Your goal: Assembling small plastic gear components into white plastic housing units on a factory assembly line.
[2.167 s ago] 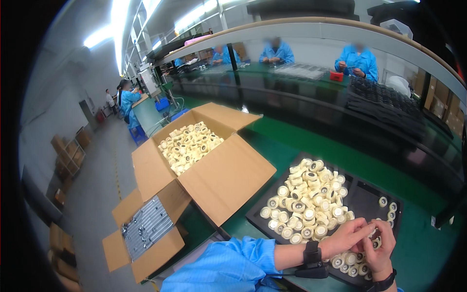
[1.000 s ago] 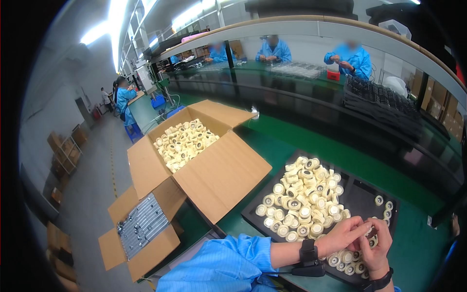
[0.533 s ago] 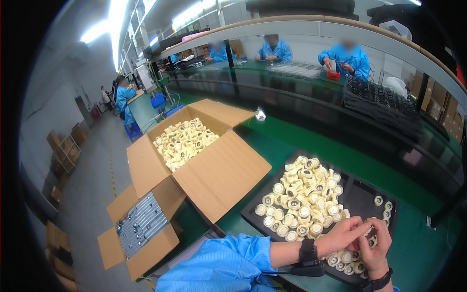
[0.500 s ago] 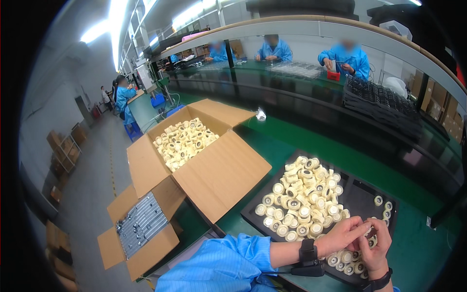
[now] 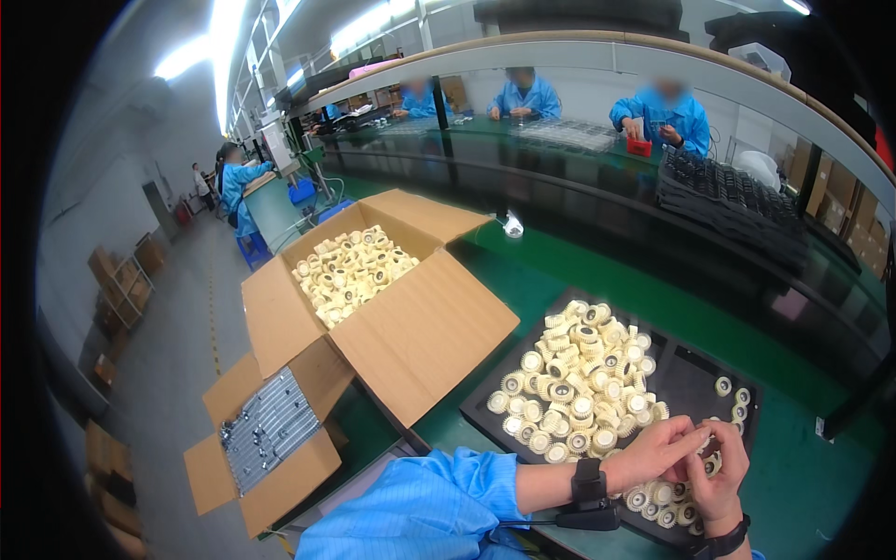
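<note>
My left hand and my right hand meet over the right part of a black tray. Their fingertips are closed together around a small cream gear, mostly hidden by the fingers. A heap of cream toothed gears, some showing dark or metal centres, fills the tray's left side. Below my hands lie more gears, partly covered by my wrists. A few single gears are set along the tray's right edge.
A large open carton of similar gears stands left of the tray. Beside it, a smaller carton holds metal rods. The green bench runs under a shelf rail; across it, several people in blue smocks sit working.
My hands stay joined at nearly the same spot, with only slight finger movement. The whole view has shifted a little. Across the bench, a co-worker's hand has moved down to a red box.
</note>
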A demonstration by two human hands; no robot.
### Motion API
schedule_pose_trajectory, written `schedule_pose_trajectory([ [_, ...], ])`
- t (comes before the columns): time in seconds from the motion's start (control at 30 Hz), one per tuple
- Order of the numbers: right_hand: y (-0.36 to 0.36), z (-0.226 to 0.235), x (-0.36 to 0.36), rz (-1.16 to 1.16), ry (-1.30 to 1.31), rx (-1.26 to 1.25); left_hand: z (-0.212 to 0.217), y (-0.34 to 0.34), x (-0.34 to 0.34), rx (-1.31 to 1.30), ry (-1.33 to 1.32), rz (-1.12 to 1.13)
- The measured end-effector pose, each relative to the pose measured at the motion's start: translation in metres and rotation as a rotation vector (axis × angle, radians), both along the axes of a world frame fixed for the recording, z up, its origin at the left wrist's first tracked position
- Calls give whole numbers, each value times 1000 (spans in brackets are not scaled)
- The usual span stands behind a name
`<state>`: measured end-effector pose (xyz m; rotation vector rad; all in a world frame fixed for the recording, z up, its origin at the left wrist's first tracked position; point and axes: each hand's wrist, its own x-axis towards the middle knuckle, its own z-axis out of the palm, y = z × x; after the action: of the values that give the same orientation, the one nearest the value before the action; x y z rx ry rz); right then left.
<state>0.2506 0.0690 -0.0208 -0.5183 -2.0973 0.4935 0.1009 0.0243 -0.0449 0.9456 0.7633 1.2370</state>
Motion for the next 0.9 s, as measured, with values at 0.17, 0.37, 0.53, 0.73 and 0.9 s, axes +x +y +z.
schedule_pose_trajectory([
  [0.17,-1,1,3,-13,-6,22,6,-1,-1,1,4,-34],
  [0.37,1,0,0,-131,72,-107,27,-7,-13,77,115,26],
  [0.53,2,0,2,-105,55,-91,106,-41,-58,482,643,212],
  [0.73,5,0,5,-125,38,-129,183,17,-106,641,1106,561],
  [0.9,5,3,2,-101,24,-122,181,129,-183,117,1615,799],
])
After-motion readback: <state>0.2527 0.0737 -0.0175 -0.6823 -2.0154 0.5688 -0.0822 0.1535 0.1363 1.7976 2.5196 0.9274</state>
